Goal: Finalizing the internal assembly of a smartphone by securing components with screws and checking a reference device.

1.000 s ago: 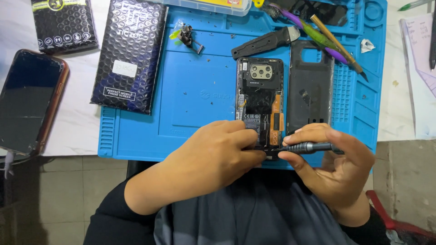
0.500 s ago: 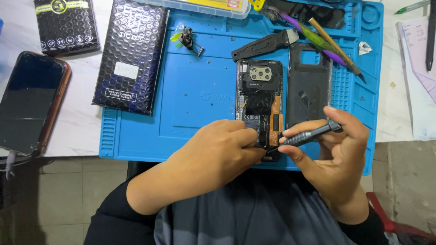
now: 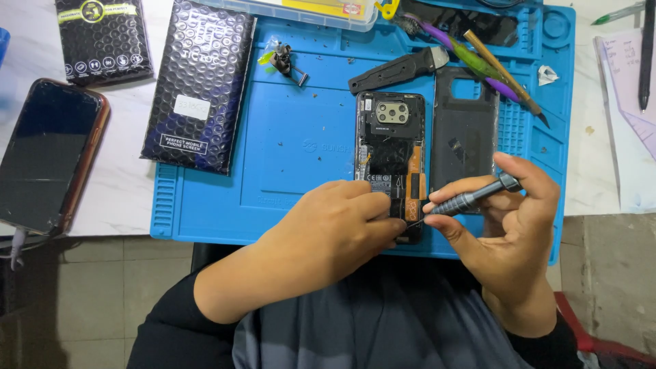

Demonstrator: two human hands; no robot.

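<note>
Left hand (image 3: 328, 229) is pinning the opened phone (image 3: 389, 157) at the blue mat's (image 3: 301, 150) near edge while right hand (image 3: 509, 212), fingers closed around a screwdriver (image 3: 468, 198), is apparently working a lower-board screw, needing steady vertical pressure

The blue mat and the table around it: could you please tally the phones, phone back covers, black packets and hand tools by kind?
Phones: 2, the opened phone under the left hand and the dark phone off the blue mat.
Back covers: 1.
Black packets: 2.
Screwdrivers: 1, in the right hand.
Total: 6
</note>
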